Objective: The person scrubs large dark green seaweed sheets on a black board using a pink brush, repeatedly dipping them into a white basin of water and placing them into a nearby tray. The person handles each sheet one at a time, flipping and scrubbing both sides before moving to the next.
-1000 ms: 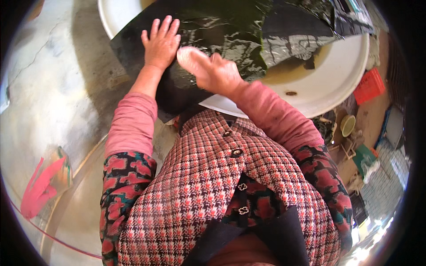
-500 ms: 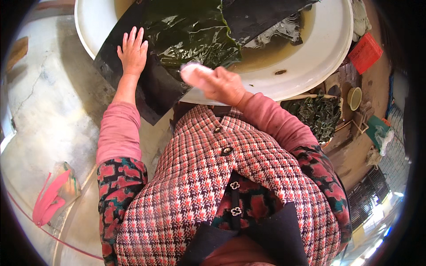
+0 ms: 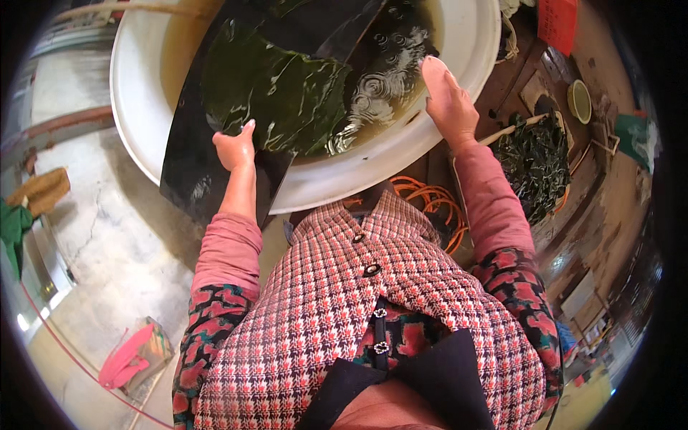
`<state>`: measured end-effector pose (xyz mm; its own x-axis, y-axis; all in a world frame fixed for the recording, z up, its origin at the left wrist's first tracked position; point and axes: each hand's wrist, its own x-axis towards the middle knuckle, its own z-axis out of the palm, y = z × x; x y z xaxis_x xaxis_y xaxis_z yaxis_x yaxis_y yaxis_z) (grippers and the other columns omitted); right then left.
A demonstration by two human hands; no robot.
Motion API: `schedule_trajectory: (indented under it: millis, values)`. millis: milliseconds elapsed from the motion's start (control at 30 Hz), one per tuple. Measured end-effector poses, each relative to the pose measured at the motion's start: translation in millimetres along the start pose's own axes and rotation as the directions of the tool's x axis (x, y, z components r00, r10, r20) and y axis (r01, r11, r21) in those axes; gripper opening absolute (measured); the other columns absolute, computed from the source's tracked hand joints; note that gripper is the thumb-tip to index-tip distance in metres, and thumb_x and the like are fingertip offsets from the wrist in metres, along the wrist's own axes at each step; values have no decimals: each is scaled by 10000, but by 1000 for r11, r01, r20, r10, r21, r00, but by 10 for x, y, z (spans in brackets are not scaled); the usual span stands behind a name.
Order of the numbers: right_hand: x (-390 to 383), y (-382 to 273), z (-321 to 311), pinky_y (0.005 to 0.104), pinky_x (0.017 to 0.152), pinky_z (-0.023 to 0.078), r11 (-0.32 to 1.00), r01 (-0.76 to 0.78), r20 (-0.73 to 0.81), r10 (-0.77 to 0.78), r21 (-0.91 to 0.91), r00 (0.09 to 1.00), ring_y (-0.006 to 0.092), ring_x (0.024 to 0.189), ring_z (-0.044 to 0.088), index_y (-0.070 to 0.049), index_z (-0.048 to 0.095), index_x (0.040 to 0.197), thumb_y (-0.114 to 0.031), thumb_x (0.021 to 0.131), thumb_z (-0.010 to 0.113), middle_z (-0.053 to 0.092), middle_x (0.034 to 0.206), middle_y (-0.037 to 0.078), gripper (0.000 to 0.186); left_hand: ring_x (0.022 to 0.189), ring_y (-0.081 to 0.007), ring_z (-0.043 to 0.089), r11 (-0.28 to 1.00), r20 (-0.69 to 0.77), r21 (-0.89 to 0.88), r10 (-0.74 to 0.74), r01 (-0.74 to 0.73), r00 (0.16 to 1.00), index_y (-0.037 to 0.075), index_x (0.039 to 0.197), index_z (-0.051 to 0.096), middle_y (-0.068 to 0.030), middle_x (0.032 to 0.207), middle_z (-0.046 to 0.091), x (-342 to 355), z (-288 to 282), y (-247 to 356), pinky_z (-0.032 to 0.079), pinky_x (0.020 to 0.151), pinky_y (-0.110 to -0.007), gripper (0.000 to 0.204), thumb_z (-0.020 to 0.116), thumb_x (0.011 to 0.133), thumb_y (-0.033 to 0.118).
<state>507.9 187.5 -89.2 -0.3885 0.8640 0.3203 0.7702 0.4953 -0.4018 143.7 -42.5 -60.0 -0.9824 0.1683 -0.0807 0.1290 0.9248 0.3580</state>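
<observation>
Round white tub [image 3: 469, 43] holding brownish water [image 3: 176, 57]; left hand [image 3: 236, 149] touching glossy dark-green sheet [image 3: 276, 93], right hand [image 3: 453, 107] hovering; can't tell either grip.

1 head-worn fisheye view, facing down, upright, close above the checked garment [image 3: 308, 308]

"How's your light?"
"Bright; your pale floor [image 3: 100, 229] glows, with a soft shadow left of your white tub [image 3: 322, 180]."
"Glare?"
"White reflections on your water [image 3: 376, 86], thin highlights on your green sheet [image 3: 276, 89]."
"Sharpness?"
"Your middle reads clearly; your edges bend and smear into black corners."
</observation>
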Motion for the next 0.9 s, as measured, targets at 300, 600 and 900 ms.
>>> schedule_trajectory:
  millis: [300,600,900]
  values:
    - [61,26,196,448,614,529,993,-117,-155,113,-16,981,315,757,630,-219,528,1306,-309,691,724,612,852,90,652,749,-392,634,581,-160,-545,636,-605,755,21,892,618,-196,811,654,-852,661,1445,508,681,-431,163,669,802,146]
    - [101,-39,106,414,620,515,992,-122,-93,121,-14,988,311,747,615,-157,499,1341,-176,627,774,582,840,83,765,713,-326,625,392,50,-138,920,-910,389,108,941,564,-90,772,602,-1156,2390,1941,475,670,-455,166,619,784,108]
    - [129,-12,154,338,517,490,996,-83,-209,89,36,974,235,607,581,-160,594,1241,-75,584,731,564,749,33,677,861,-241,702,71,872,121,470,-990,141,140,990,717,-37,916,736,-962,3291,378,420,869,-525,211,574,854,213]
